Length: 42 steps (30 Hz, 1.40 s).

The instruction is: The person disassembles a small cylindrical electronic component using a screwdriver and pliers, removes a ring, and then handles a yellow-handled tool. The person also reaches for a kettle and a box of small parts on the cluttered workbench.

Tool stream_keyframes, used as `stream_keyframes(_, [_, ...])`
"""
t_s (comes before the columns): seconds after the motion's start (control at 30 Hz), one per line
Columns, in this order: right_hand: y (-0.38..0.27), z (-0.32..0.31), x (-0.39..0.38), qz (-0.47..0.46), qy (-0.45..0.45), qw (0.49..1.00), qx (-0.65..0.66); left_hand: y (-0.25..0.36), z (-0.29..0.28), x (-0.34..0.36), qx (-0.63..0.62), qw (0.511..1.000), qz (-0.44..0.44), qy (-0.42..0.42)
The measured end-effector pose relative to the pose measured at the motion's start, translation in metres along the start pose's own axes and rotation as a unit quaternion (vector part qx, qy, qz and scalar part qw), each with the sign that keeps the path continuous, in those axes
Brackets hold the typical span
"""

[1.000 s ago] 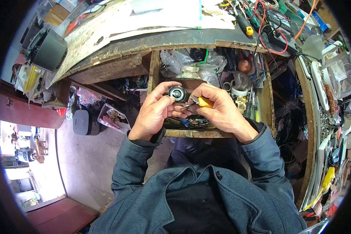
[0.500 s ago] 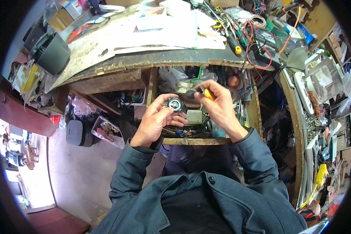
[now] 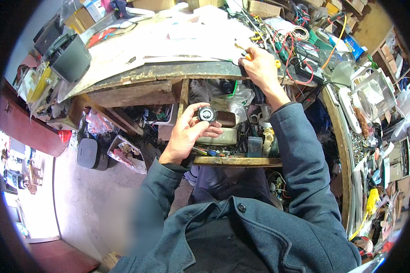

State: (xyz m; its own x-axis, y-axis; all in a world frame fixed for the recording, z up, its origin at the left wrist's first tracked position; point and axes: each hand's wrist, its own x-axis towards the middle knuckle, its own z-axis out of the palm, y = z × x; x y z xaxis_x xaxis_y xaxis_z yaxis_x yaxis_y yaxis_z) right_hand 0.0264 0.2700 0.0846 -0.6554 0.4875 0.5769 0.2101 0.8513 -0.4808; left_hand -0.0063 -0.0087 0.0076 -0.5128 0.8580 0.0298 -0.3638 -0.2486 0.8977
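Observation:
My left hand (image 3: 187, 134) is closed around a small round black part (image 3: 207, 114) with a pale ring and dark centre on its face. It is held up over the open drawer (image 3: 241, 161), thumb and forefinger at its rim. At the bench's front edge, beside the white paper (image 3: 191, 43), my right hand (image 3: 262, 68) is closed on a yellow-handled tool (image 3: 248, 57). The fingers cover much of this tool, so its exact kind cannot be made out. A pale oblong block (image 3: 221, 137) and a brown case (image 3: 226, 119) lie in the drawer beneath my left hand.
Tools and red test leads (image 3: 290, 38) crowd the bench's right side. A dark grey bin-like container (image 3: 68, 57) stands at the far left. On the floor are a black case (image 3: 87, 153) and an open box (image 3: 125, 154). A blurred patch covers the lower left.
My right hand has moved up and away from the round part to the bench edge, taking the yellow-handled tool along. My left hand still holds the round part, slightly higher now.

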Motion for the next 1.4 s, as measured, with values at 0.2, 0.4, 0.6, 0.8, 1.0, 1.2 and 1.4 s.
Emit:
stream_keyframes(0.2, [-0.01,-0.009,-0.026,0.011,-0.074,0.987,0.141,-0.002,0.001,0.001,0.017,1.0,-0.001,0.008])
stream_keyframes(0.4, [-0.025,-0.003,-0.092,-0.008,-0.199,0.94,0.277,0.0,0.005,0.0,0.041,0.999,-0.005,0.021])
stream_keyframes(0.6, [-0.035,-0.016,-0.092,0.001,-0.19,0.948,0.255,-0.002,-0.001,-0.004,0.028,0.999,-0.009,0.028])
stream_keyframes(0.8, [-0.004,-0.03,-0.049,-0.059,0.015,0.998,0.028,0.0,0.004,0.003,0.022,0.999,0.003,0.034])
stream_keyframes(1.0, [0.025,-0.018,0.002,-0.178,0.022,0.96,-0.213,-0.004,-0.001,0.002,0.03,0.999,0.019,0.025])
stream_keyframes(1.2, [0.014,-0.036,-0.024,-0.245,0.075,0.954,-0.155,-0.004,-0.001,0.0,0.012,0.999,0.027,0.043])
stream_keyframes(1.4, [0.038,-0.026,-0.105,-0.262,-0.399,0.874,-0.092,-0.002,-0.001,0.0,0.005,0.998,0.021,0.053])
